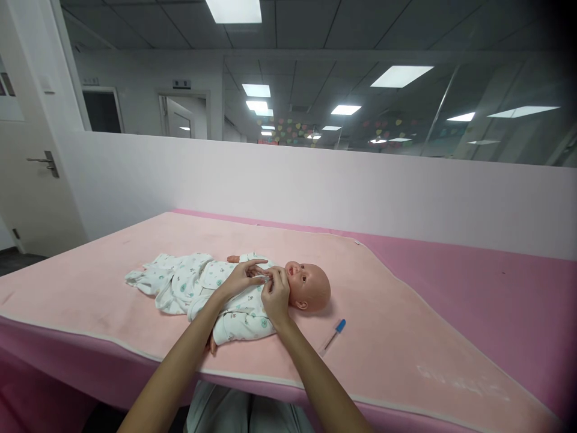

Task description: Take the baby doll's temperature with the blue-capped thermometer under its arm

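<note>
A baby doll (311, 287) lies on its back, with its head to the right and its mouth open. It wears a white printed baby shirt (246, 322) with long sleeves. At the chest, just below the chin, my left hand (243, 278) rests with its fingers bent toward the neckline, thumb and fingertips gathered at the cloth. My right hand (276, 296) meets it there, its fingers pinched on the shirt's neckline close to the doll's cheek. The fingertips almost touch and hide the bit of cloth between them. White printed cloth (174, 279) covers the doll's legs.
A pen with a blue cap (334, 335) lies right of the doll, near my right forearm. Beneath is a peach mat (396, 337) with a white edge, over a pink cover (478, 282). A low white wall (315, 186) with glass above stands behind.
</note>
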